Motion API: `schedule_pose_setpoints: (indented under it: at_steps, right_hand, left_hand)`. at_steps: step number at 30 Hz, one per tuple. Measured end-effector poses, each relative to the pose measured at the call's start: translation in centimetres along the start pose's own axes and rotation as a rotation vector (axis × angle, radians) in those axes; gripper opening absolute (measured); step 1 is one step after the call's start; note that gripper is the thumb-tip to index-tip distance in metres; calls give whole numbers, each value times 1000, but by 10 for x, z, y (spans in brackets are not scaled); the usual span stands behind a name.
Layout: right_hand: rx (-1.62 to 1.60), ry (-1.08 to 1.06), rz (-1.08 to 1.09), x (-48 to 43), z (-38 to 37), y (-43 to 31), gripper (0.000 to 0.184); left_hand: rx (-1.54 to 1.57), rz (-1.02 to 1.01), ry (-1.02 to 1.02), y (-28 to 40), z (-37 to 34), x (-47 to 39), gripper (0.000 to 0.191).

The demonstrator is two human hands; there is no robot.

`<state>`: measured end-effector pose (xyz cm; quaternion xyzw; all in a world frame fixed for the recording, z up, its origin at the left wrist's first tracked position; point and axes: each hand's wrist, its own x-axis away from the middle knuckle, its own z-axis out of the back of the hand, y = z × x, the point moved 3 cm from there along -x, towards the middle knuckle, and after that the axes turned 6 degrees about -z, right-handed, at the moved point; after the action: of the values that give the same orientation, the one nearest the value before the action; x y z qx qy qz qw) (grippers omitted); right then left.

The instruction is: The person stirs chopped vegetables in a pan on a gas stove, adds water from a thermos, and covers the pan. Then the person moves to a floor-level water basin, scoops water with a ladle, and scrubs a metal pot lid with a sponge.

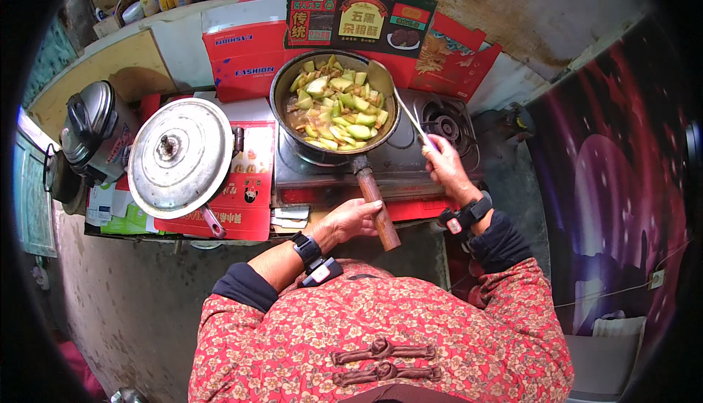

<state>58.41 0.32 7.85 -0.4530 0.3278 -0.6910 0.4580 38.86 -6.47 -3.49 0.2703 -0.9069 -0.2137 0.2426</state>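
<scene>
A deep frying pan (279, 107) stands on the left burner of a gas stove (329, 176). Inside it are chopped pale-green vegetable pieces (351, 103), mixed with small brownish bits and some liquid at the left. My left hand (349, 220) holds the pan's wooden handle (373, 197), thumb over the top and fingers partly hidden beneath it. In my right hand (446, 164) is the thin handle of a metal cooking utensil (409, 112). Its head rests inside the pan's right rim, so I cannot tell whether it is a ladle or a spatula.
Left of the stove, a round metal lid (187, 155) covers a pan with a pinkish handle (213, 221). An electric pressure cooker (96, 131) stands beyond it. Cardboard panels (362, 13) rise behind the stove. A second burner (445, 124) is to the right, near a dark gas cylinder (505, 123).
</scene>
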Motion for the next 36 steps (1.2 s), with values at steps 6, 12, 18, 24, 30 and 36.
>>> schedule_pose_setpoints:
  at_steps: [6, 12, 18, 24, 30, 36]
  right_hand:
    - [-133, -186, -178, 23, -30, 12, 35]
    - [-113, -238, -97, 27, -12, -1, 41]
    - [-96, -117, -137, -25, -7, -4, 41]
    - [-98, -322, -79, -47, -48, -19, 42]
    - [166, -350, 46, -30, -16, -32, 40]
    - [426, -217, 399, -69, -23, -52, 44]
  left_hand:
    - [-3, 0, 2, 0, 1, 0, 23]
    - [-19, -6, -11, -3, 4, -2, 24]
    - [-32, -21, -20, -4, 6, -2, 24]
    - [-52, -49, -4, -3, 4, 2, 27]
    - [-66, -36, -3, -2, 4, 1, 30]
    - [-57, -45, 25, -3, 3, 2, 27]
